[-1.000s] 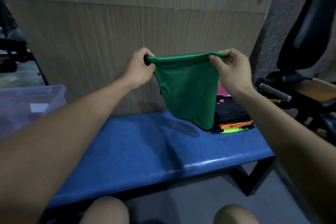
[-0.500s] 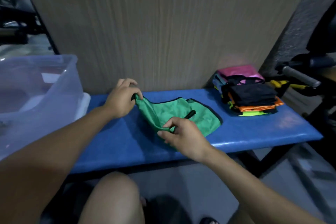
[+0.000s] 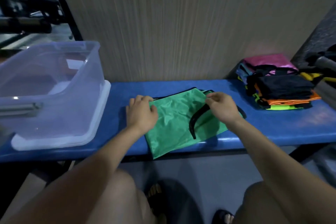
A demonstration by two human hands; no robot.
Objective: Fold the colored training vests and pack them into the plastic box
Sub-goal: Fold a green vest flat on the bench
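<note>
Left hand [image 3: 141, 114] lies curled on the green vest's [image 3: 174, 125] left edge, holding it down; right hand [image 3: 222, 108] pinches its far right corner. Vest lies on the bench [image 3: 272, 125], box [image 3: 54, 92] left, stack [image 3: 278, 87] right.

We record a dim, indoor wide-angle view: soft grain throughout, a pale glare streak along the blue bench [image 3: 254, 123] front edge, edges bowed and smeared, near knees blurred, shadows deep beneath the bench.
</note>
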